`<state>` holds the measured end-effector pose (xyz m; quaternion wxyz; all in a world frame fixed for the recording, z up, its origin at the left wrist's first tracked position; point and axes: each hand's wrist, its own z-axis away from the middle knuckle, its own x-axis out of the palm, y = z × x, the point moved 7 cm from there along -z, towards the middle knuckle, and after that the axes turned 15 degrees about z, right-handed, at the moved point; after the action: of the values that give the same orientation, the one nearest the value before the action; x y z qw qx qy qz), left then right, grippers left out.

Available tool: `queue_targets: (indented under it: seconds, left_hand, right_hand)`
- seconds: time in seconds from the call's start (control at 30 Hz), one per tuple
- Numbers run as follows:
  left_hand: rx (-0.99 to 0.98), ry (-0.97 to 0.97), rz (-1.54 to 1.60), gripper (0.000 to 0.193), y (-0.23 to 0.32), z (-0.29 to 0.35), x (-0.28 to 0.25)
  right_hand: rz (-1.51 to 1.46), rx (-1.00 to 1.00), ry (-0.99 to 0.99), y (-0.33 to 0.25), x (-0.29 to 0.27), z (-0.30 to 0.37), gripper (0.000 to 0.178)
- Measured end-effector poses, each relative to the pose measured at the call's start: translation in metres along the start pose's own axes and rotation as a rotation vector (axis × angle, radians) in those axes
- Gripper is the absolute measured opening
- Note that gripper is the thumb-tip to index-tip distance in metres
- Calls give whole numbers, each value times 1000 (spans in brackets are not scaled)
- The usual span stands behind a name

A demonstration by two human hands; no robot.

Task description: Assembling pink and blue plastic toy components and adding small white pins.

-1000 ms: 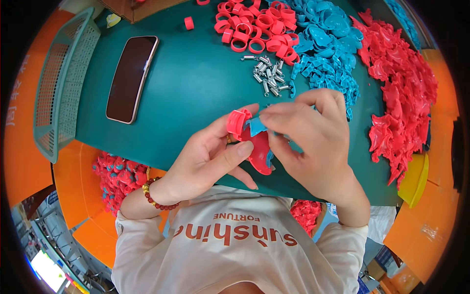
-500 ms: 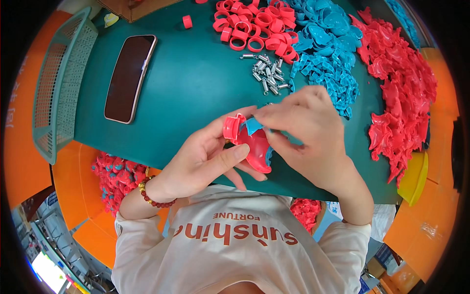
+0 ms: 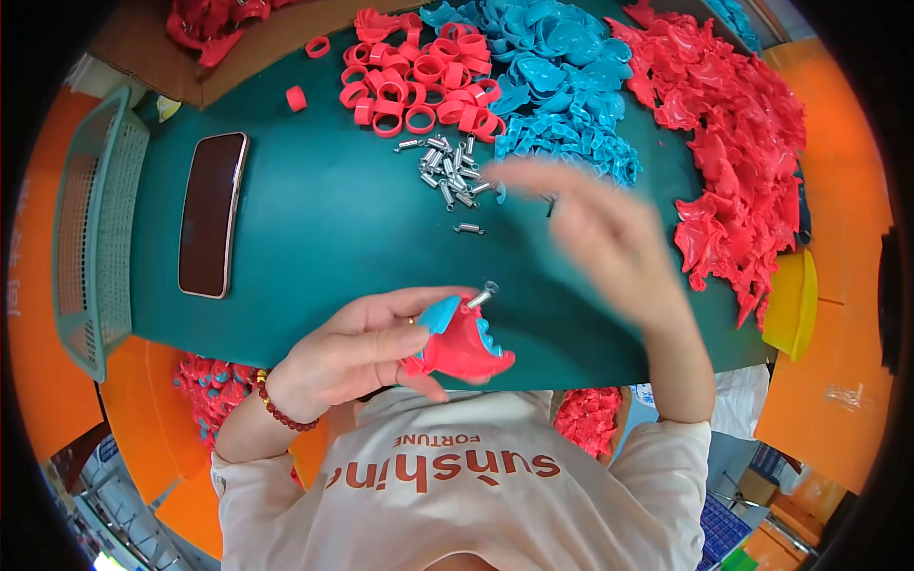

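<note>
Low in front of me, my left hand grips a red plastic shell with blue toothed edging. A blue plastic flap stands up beside the thumb. One metal spring sticks out of the shell's upper end. My right hand is off the shell, over the table, smeared by motion. Its forefinger points left toward the pile of metal springs and small blue parts; whether it holds anything is unclear. A single loose spring lies just below the pile.
Red rings and blue shells are heaped at the back. Red shells pile up on the right, near a yellow tray. A phone and green basket are left; a cardboard box stands behind.
My right hand has left the shell and swung forward. The left hand has turned the shell, so its ring end no longer shows and a spring does. The whole view has shifted.
</note>
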<state>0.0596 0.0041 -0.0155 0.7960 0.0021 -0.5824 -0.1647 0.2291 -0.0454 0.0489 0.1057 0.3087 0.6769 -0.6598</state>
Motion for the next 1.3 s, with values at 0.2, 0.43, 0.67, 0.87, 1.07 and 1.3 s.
queue_targets:
  seconds: [0.2,0.43,0.67,0.87,1.07,1.3]
  left_hand:
    - [67,-2,-48,68,-3,-7,9]
    - [226,-32,-42,65,13,2,5]
    - [288,-178,-19,80,26,5,17]
    - [60,-28,7,74,4,4,8]
    - [199,72,-103,74,7,7,12]
    - [293,3,-147,69,11,9,6]
  right_hand:
    - [1396,20,569,108,-133,-16,22]
    - [1044,101,657,108,-164,-16,20]
    - [-222,126,-477,8,-11,9,24]
    - [-232,133,-636,-14,39,15,32]
    - [441,-168,138,-25,19,22,47]
    - [298,-43,49,-22,23,32,69]
